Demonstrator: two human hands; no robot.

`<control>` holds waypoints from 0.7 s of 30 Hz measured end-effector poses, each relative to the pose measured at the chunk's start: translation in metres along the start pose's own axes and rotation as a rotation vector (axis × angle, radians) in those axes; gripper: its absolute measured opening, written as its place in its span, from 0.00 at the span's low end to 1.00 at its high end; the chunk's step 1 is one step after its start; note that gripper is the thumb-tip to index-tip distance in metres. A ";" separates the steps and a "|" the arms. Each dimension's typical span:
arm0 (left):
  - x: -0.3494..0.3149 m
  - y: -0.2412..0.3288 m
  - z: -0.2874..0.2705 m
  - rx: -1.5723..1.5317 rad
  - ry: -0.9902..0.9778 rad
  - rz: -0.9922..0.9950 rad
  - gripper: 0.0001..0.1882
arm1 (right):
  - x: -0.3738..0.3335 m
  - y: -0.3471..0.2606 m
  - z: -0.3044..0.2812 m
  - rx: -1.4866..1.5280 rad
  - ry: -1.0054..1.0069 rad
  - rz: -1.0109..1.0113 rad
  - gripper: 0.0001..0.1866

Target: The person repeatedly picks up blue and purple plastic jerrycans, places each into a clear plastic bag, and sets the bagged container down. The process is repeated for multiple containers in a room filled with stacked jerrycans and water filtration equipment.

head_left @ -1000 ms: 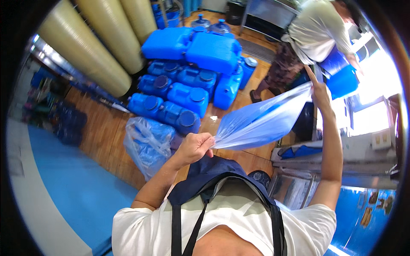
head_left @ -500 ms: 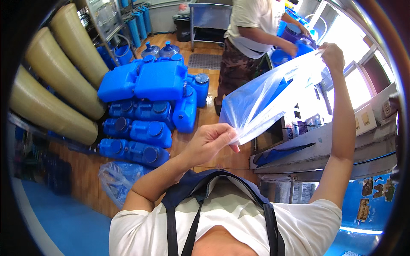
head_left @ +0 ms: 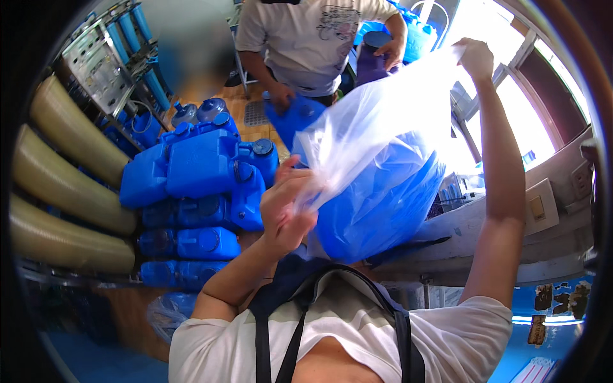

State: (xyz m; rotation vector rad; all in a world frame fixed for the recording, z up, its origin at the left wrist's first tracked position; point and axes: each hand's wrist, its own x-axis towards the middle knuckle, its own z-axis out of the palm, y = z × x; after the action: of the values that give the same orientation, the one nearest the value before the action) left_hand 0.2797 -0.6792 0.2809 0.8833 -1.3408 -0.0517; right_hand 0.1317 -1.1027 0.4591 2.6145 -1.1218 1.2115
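Note:
A big clear plastic bag (head_left: 377,108) is stretched between my raised hands. My left hand (head_left: 287,207) closes on its gathered near edge, low in front of my chest. Higher up and farther right, my right hand (head_left: 477,60) pinches the opposite upper corner. A large blue shape (head_left: 377,210) shows through the plastic below; I cannot tell whether it lies inside or behind the bag. My apron (head_left: 300,281) is just under my left hand.
Several blue jugs (head_left: 201,166) are stacked left of me, beside thick tan cylinders (head_left: 76,134). Across from me a person (head_left: 303,45) holds a blue container (head_left: 297,118) and touches a dark one (head_left: 375,60). A windowed wall with a switch plate (head_left: 541,205) stands right.
The bag has been spread wider and hangs lower, with more blue showing through. My left hand has shifted left. The other person has turned toward me and moved left with a blue container.

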 end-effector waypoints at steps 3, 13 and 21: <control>-0.013 -0.061 0.016 -0.045 0.178 0.145 0.52 | 0.038 0.028 -0.014 0.222 0.030 0.020 0.12; 0.031 -0.156 0.053 -0.200 0.198 -0.391 0.63 | 0.061 -0.026 -0.001 0.058 0.448 0.250 0.08; 0.049 -0.274 0.124 0.354 -0.248 -0.256 0.59 | 0.059 0.092 0.013 -0.453 0.289 0.556 0.17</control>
State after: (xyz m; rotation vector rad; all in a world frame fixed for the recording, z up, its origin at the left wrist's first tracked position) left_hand 0.3088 -0.9573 0.1583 1.3819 -1.4848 -0.1290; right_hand 0.1073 -1.2101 0.4679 1.7875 -1.8568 1.1707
